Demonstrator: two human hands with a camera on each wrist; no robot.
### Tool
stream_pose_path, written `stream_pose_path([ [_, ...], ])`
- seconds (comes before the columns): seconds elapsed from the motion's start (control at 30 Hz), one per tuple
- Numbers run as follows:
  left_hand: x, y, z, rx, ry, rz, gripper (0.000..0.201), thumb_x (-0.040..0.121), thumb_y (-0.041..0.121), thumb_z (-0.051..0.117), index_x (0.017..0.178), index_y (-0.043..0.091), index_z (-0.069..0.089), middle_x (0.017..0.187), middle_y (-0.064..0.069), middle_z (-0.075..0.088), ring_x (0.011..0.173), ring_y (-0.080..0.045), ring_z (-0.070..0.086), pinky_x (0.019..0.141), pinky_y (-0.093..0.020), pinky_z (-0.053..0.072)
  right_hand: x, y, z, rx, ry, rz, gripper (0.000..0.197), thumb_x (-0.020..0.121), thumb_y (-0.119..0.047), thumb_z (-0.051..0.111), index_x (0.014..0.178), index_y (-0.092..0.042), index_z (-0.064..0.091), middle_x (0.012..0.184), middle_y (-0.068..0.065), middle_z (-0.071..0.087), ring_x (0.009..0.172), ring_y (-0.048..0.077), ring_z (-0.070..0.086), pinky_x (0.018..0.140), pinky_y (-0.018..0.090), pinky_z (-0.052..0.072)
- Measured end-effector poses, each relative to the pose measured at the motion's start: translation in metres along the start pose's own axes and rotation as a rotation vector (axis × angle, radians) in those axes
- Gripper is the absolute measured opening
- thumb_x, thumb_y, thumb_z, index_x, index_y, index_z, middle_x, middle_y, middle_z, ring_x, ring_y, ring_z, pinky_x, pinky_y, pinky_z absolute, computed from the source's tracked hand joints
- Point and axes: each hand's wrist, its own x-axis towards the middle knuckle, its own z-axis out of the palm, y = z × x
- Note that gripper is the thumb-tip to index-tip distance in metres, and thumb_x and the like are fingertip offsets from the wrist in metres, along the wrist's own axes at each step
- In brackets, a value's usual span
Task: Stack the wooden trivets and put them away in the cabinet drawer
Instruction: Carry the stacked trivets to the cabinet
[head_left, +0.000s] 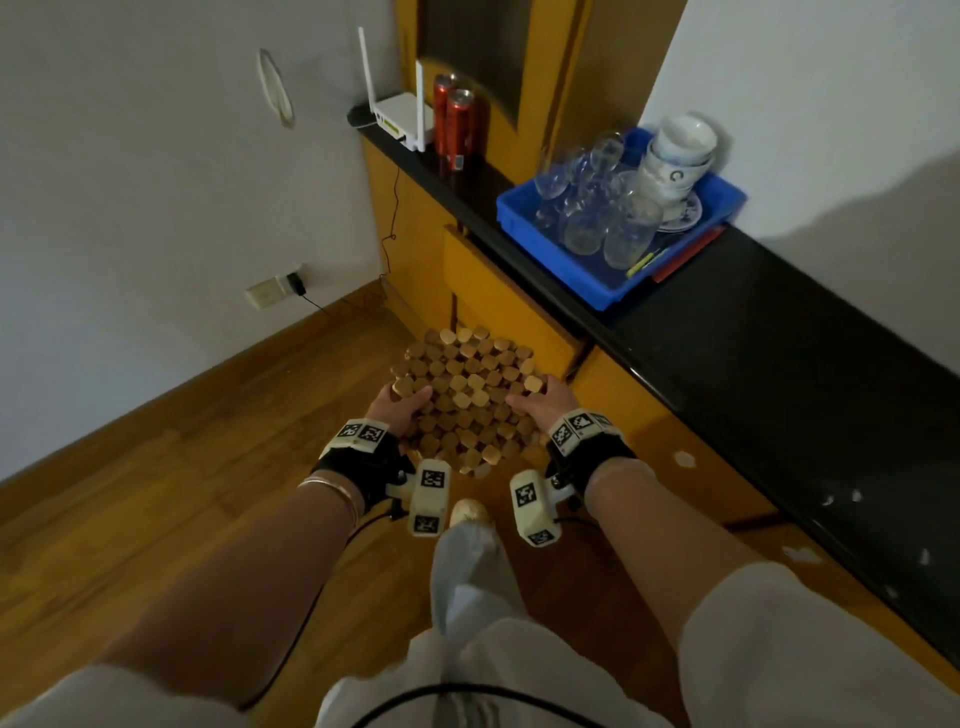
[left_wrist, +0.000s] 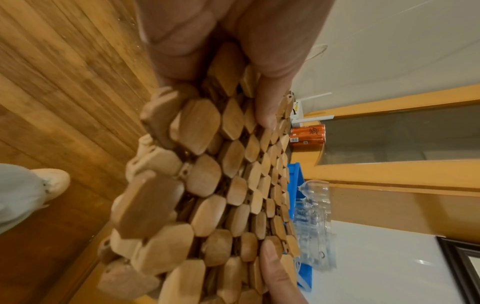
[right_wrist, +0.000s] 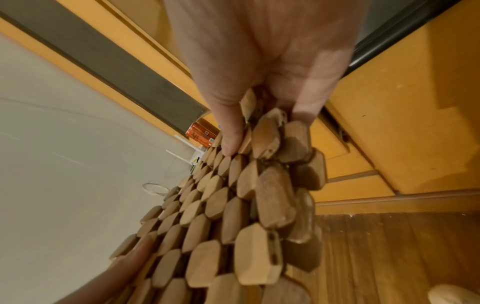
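A stack of wooden trivets, round mats of small hexagonal blocks strung together, hangs in the air in front of me above the floor. My left hand grips its left edge, thumb on top and fingers underneath. My right hand grips the right edge the same way, thumb lying across the top blocks. More than one layer of blocks shows at the edges. The yellow cabinet's drawer stands slightly out just beyond the trivets, its inside hidden.
A black countertop runs along the right, bearing a blue tray of glasses and bowls, two red cans and a white router. Wooden floor lies on the left. My foot is below the trivets.
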Motion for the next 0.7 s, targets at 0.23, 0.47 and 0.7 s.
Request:
stream_pose_path([
  [0.23, 0.091, 0.09, 0.022, -0.004, 0.009, 0.008, 0.063, 0.082, 0.026, 0.068, 0.137, 0.015, 0.04, 0.136, -0.016, 0.052, 0.122, -0.038, 0.052, 0.098, -0.055, 0.046, 0.111, -0.072, -0.014, 0.044, -0.03, 0.016, 0.072, 0.081, -0.027, 0.073, 0.142, -0.009, 0.04, 0.144, 0.011, 0.048, 0.133, 0.03, 0.045, 0.11, 0.044, 0.037],
  [0.47, 0.159, 0.128, 0.028, -0.051, -0.036, -0.075, 0.061, 0.083, 0.018, 0.067, 0.137, 0.012, 0.039, 0.138, -0.02, 0.049, 0.124, -0.041, 0.049, 0.099, -0.06, 0.042, 0.176, -0.111, -0.01, -0.097, -0.033, 0.116, 0.086, 0.077, -0.036, 0.074, 0.148, -0.016, 0.03, 0.153, 0.007, 0.036, 0.142, 0.028, 0.033, 0.115, 0.046, 0.028],
  [0.7, 0.225, 0.159, 0.03, 0.004, -0.172, -0.093, 0.059, 0.087, 0.013, 0.061, 0.141, 0.011, 0.037, 0.139, -0.02, 0.049, 0.125, -0.041, 0.049, 0.089, -0.05, 0.048, 0.22, -0.12, 0.006, 0.02, -0.028, 0.191, 0.071, 0.082, -0.031, 0.071, 0.143, -0.018, 0.038, 0.148, 0.006, 0.043, 0.137, 0.028, 0.04, 0.112, 0.044, 0.033],
])
